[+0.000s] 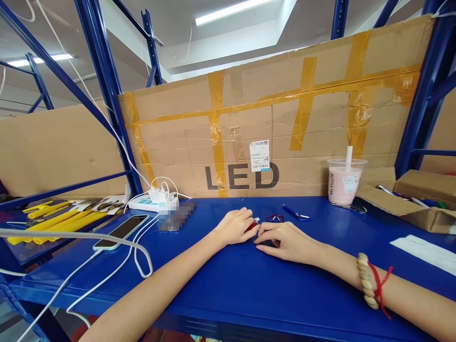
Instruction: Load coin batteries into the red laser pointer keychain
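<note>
The small red plastic-looking piece (253, 224) lies on the blue metal tabletop (228, 285) between both hands, pinched by the left hand (235, 227)'s curled fingers, the right hand (285, 241)'s fingers loosely bent just beside it (holding nothing visible).

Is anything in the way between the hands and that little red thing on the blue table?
No. The left hand already holds the small red thing, and the right hand touches its other end. The red loop and blue pen lie farther back on the table, apart from both hands.
</note>
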Tool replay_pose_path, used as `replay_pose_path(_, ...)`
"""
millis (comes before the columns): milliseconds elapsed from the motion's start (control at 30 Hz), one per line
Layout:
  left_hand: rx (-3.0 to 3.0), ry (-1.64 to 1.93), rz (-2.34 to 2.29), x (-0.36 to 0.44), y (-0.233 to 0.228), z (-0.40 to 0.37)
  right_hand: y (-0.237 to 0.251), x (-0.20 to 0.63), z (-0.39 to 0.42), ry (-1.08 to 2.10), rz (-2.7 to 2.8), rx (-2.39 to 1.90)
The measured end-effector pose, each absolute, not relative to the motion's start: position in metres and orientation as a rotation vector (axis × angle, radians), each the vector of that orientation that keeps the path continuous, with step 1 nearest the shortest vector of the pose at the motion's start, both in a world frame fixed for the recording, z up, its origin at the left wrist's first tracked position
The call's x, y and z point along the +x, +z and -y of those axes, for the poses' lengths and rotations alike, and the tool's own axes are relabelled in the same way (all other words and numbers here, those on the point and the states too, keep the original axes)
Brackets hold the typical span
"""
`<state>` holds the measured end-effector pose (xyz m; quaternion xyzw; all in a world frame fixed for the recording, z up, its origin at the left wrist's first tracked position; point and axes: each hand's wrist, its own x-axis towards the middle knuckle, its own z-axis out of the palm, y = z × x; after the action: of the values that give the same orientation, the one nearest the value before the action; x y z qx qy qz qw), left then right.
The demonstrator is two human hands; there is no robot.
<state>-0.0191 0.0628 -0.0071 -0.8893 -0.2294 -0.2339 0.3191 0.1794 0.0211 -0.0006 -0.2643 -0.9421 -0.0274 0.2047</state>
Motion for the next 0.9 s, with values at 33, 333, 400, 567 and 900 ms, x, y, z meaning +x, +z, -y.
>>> replay_pose_path(33,-2.333,-0.626,0.598,-0.019,-0.007,-0.0624,-0.001,0.1794,-0.0221,-0.078,2.626,-0.742)
replay_pose_path(333,-2.299,-0.713,0.543,-0.0192,-0.0075,-0.0619,0.0001,0.1774,-0.0238,-0.157,2.612,-0.758)
replay_pose_path(400,-2.303,-0.715,0.516,-0.0198,-0.0081,-0.0626,-0.0011,0.1774,-0.0243,-0.184,2.597,-0.753)
replay_pose_path(567,-2.328,-0.694,0.422,-0.0197,-0.0092,-0.0633,-0.0049,0.1785,-0.0277,-0.263,2.415,-0.806)
replay_pose_path(900,-2.334,-0.674,0.386,-0.0195,-0.012,-0.0656,-0.0026,0.1815,-0.0271,-0.283,2.15,-0.657)
